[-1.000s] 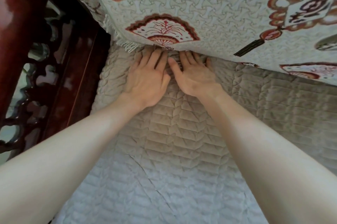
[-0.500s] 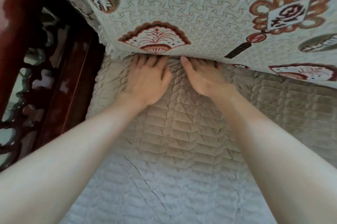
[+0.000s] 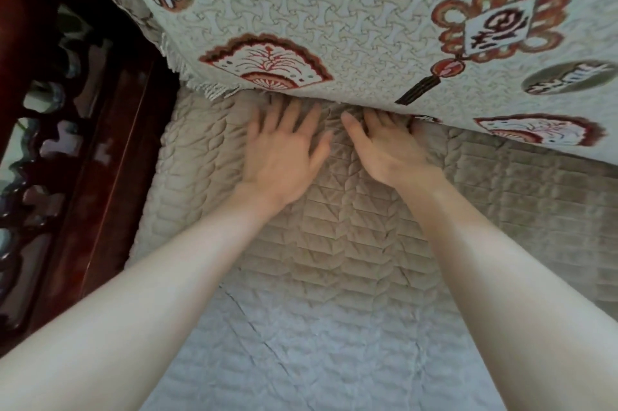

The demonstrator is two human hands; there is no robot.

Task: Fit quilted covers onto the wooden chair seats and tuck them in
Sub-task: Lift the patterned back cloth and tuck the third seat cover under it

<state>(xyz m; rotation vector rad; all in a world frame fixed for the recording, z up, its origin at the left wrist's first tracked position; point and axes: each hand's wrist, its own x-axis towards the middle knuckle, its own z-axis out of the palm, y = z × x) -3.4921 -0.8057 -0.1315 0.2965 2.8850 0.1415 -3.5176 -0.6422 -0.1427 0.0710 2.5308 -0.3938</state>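
Note:
A beige quilted cover (image 3: 334, 260) lies spread over the seat and fills most of the head view. My left hand (image 3: 284, 156) rests flat on it, palm down, fingers spread and blurred. Beside it, my right hand (image 3: 384, 146) lies flat too, with its fingertips pushed into the crease where the seat meets the back. A patterned cream cover (image 3: 351, 25) with red fan and knot motifs hangs over the back and hides the ends of my right fingers. Neither hand holds anything.
The dark red carved wooden armrest (image 3: 83, 143) with openwork stands along the left side of the seat. A fringe (image 3: 200, 82) edges the patterned cover at its lower left corner. The quilted cover runs on to the right.
Both hands stay flat at the back crease. The left hand has spread its fingers and is moving, blurred. The view has shifted slightly.

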